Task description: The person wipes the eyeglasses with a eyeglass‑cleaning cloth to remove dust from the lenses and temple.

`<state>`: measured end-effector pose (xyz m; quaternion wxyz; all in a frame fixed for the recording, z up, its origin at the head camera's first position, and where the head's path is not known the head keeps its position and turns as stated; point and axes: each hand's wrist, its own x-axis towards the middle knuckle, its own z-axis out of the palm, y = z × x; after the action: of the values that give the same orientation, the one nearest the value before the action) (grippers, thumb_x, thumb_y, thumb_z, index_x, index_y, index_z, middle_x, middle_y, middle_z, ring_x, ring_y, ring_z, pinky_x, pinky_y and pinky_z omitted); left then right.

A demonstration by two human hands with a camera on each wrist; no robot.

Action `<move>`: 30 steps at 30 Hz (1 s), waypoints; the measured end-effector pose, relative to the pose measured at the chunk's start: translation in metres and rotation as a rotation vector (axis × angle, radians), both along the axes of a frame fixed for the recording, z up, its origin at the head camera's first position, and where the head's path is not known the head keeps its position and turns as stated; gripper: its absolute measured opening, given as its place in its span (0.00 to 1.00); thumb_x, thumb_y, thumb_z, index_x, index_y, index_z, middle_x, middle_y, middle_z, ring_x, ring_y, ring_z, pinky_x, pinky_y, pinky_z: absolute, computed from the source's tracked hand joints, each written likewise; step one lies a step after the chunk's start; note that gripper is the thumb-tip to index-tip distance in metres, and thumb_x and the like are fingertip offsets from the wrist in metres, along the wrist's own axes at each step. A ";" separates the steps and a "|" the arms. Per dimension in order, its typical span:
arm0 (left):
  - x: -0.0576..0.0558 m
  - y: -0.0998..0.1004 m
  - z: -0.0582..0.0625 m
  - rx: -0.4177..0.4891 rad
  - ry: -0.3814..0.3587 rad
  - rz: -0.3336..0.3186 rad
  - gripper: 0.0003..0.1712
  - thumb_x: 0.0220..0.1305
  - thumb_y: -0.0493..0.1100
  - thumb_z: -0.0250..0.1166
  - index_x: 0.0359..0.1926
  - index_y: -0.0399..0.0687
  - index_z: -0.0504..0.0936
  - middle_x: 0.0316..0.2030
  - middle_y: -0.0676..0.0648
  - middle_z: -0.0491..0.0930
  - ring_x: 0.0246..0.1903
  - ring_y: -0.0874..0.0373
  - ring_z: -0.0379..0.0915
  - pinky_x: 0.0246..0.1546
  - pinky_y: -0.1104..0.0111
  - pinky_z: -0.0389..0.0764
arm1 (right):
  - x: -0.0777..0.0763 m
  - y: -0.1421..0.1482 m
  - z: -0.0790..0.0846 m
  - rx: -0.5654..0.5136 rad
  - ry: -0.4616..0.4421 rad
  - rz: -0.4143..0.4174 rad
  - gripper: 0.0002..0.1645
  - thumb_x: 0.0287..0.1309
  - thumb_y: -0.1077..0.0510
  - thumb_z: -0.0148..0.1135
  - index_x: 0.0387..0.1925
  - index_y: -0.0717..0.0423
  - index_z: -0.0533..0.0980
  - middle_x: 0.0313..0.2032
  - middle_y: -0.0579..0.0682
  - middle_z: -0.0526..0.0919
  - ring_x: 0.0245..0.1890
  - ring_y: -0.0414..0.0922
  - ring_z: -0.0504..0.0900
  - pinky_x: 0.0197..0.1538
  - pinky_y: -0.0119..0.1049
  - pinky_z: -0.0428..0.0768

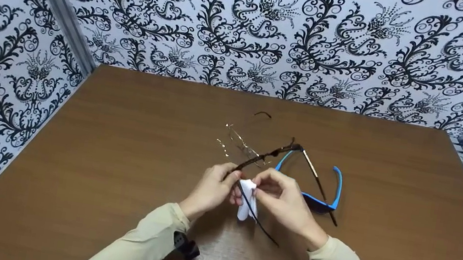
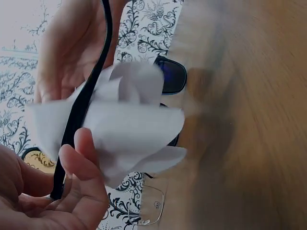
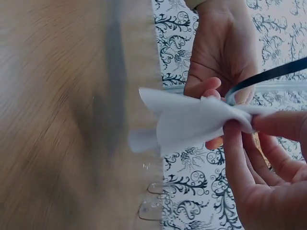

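Observation:
My left hand (image 1: 209,188) grips a pair of dark-framed glasses (image 1: 262,157) near one hinge. One temple (image 2: 76,112) of them runs down in front of the cloth, the other stretches out to the right. A yellowish lens (image 2: 42,160) of these glasses shows behind the left fingers in the left wrist view. Between the hands hangs a white cloth (image 1: 243,208), folded and loose at its lower end. My right hand (image 1: 287,204) pinches that cloth (image 3: 192,122) between thumb and fingers, close by the left hand. The cloth partly hides the left fingers in the right wrist view.
Blue-framed sunglasses (image 1: 338,188) with dark lenses lie on the brown table (image 1: 142,134), right of the hands. Thin wire-rimmed glasses (image 1: 239,139) lie beyond the left hand, a dark temple tip (image 1: 263,114) behind them. Patterned walls (image 1: 252,31) border the table.

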<state>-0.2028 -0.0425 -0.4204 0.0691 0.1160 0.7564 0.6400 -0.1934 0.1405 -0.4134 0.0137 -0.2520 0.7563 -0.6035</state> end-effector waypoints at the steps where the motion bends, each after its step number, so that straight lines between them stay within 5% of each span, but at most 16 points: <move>1: 0.000 0.001 0.000 0.002 0.007 0.001 0.10 0.71 0.31 0.51 0.43 0.26 0.77 0.19 0.41 0.78 0.17 0.48 0.79 0.22 0.56 0.82 | -0.002 -0.001 -0.001 -0.010 -0.012 -0.017 0.07 0.53 0.76 0.58 0.35 0.67 0.75 0.35 0.56 0.81 0.38 0.47 0.83 0.45 0.36 0.81; 14: 0.002 0.008 0.002 0.083 -0.039 -0.061 0.12 0.72 0.29 0.48 0.41 0.25 0.77 0.19 0.38 0.79 0.19 0.49 0.81 0.25 0.54 0.83 | -0.007 -0.009 -0.001 -0.104 -0.068 -0.135 0.08 0.52 0.78 0.55 0.35 0.69 0.73 0.35 0.58 0.80 0.37 0.48 0.82 0.41 0.33 0.80; 23: 0.003 0.010 0.001 0.111 -0.027 -0.042 0.10 0.71 0.29 0.48 0.40 0.24 0.75 0.21 0.35 0.80 0.20 0.46 0.81 0.25 0.58 0.84 | -0.001 0.001 0.001 -0.040 -0.050 -0.079 0.07 0.54 0.75 0.58 0.35 0.66 0.74 0.35 0.55 0.81 0.39 0.48 0.81 0.44 0.35 0.80; 30: -0.002 0.003 0.004 0.068 0.002 0.005 0.10 0.71 0.30 0.49 0.39 0.26 0.76 0.22 0.39 0.79 0.21 0.48 0.80 0.27 0.55 0.84 | 0.008 0.019 0.001 0.050 0.002 0.055 0.08 0.55 0.74 0.58 0.37 0.63 0.75 0.36 0.52 0.81 0.37 0.44 0.81 0.42 0.34 0.80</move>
<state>-0.2046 -0.0393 -0.4166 0.0628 0.1170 0.7346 0.6653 -0.1852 0.1600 -0.4120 0.0359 -0.2730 0.7640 -0.5836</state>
